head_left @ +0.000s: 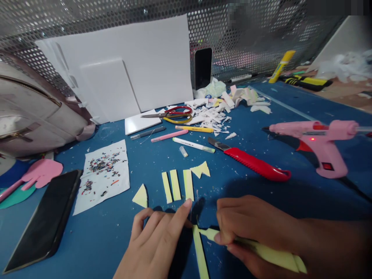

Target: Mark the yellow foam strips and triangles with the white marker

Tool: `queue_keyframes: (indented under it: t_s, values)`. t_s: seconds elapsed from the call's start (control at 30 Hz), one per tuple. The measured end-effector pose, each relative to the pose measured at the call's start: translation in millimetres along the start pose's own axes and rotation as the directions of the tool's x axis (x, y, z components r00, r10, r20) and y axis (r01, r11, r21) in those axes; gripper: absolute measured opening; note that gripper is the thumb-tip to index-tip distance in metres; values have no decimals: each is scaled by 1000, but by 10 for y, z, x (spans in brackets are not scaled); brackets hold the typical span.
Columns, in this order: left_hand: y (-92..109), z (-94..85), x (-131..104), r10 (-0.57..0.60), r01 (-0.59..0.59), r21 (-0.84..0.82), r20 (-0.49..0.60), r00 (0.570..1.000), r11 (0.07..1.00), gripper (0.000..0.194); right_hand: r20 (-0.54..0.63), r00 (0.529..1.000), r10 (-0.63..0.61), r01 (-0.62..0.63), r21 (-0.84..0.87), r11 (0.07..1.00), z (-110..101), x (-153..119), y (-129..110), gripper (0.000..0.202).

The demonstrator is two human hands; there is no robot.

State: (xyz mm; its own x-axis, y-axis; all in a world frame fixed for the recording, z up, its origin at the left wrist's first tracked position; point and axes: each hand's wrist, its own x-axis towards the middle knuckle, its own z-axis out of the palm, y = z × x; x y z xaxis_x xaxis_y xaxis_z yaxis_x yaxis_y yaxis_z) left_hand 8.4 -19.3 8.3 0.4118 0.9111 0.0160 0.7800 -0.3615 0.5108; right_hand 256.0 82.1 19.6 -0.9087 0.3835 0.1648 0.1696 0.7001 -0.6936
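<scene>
A pale yellow-green marker (270, 255) is gripped in my right hand (252, 221), its tip at the upper end of a narrow yellow-green strip (200, 252). My left hand (159, 236) lies on the blue table with its fingers apart. Its index fingertip touches the lower end of another strip (188, 186), and its thumb, partly hidden, is by the top of the strip under the marker. Two more strips (175, 185) lie side by side to the left. A yellow-green triangle (141, 196) and a notched, flag-like piece (201, 169) lie close by.
A red utility knife (257, 164) and a pink glue gun (316, 135) with a lit red light lie to the right. Scissors (174, 114), several pens (193, 144) and white scraps (209, 116) lie behind. A black phone (43, 224) is at left, near a speckled white sheet (116, 190).
</scene>
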Motion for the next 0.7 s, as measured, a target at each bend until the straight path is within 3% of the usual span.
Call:
queue_keyframes:
  t_s: [0.17,0.33,0.4,0.47,0.53,0.6,0.63,0.7]
  values:
    - [-81,7,-14,36,-36,2,-9,999,999,69,-1,977,-214,214,31,976,110,-49,64,15]
    - [-59,21,-34,35,-36,31,22,999,999,86,44,971,-234,220,215,952,156,-76,65,10]
    - [-22,-14,-28,21,-22,17,12,1000,1000,95,-24,985,-173,170,351,921,103,-86,65,17]
    - [-10,-110,-1,15,-13,34,-63,998,999,98,-109,992,66,-4,486,874,38,-98,73,26]
    - [-53,-266,54,17,7,105,-224,974,994,93,-170,953,251,-114,567,816,-4,-111,88,31]
    - [-152,-443,128,31,52,191,-406,913,980,91,-215,933,288,-111,590,800,-12,-117,103,31]
    - [-215,-519,166,52,43,200,-444,895,979,92,-225,932,285,-103,588,802,-7,-115,106,30]
    - [-342,-618,233,30,64,211,-417,909,975,95,-213,938,272,-102,582,807,4,-103,101,30]
